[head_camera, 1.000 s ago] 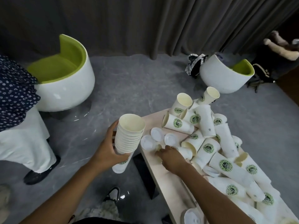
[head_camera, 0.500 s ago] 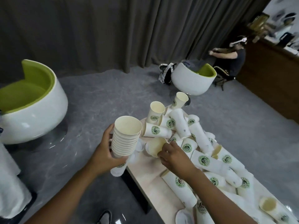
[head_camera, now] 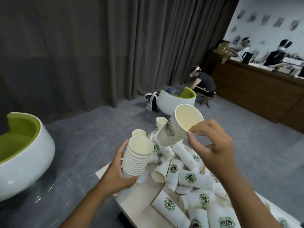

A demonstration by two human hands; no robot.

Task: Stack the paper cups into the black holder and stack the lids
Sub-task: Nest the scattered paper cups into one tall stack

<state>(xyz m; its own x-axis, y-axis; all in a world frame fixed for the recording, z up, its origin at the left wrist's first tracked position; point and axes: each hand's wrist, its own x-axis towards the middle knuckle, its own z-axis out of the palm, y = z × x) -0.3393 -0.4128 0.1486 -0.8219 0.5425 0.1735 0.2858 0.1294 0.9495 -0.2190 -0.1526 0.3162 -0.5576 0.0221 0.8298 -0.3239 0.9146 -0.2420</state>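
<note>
My left hand (head_camera: 113, 175) grips a nested stack of white paper cups (head_camera: 137, 156), mouths up, over the near left corner of the low wooden table (head_camera: 139, 208). My right hand (head_camera: 215, 150) pinches the rim of a single cup with a green logo (head_camera: 177, 127), held tilted in the air just above and to the right of the stack. Several loose cups (head_camera: 194, 178) lie piled on the table below. No black holder shows, and I cannot pick out any lids.
A white and green tub chair (head_camera: 21, 155) stands at the left, another (head_camera: 176, 99) beyond the table. A person (head_camera: 202, 83) crouches by the far chair. A dark wooden counter (head_camera: 256, 89) runs along the right. Grey curtains hang behind.
My right hand has lifted one cup off the pile and raised it beside the stack. The left hand keeps the stack. The view has tilted up and to the right.
</note>
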